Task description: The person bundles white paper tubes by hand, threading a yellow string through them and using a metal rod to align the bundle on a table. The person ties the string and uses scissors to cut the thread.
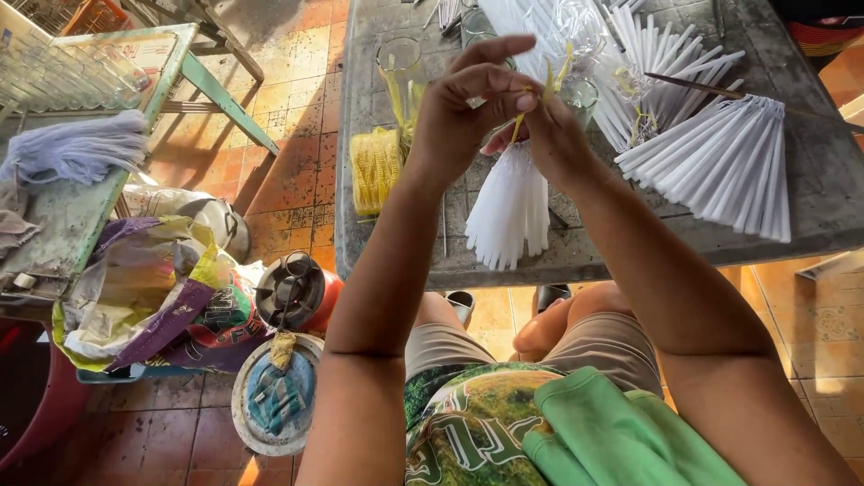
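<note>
Both my hands are raised over the grey table [828,180], close together. My left hand [463,112] and my right hand [549,126] pinch a thin yellow tie [520,121] at the top of a bundle of white sticks [508,211] that hangs fanned out below them. The bundle's lower ends reach the table's front edge. My right hand partly hides the top of the bundle.
Tied fans of white sticks [729,162] lie at the right of the table. A yellow bunch of ties [375,169] and a glass jar [400,67] stand left of my hands. Bags, a red pot [297,292] and a green bench [63,216] crowd the tiled floor on the left.
</note>
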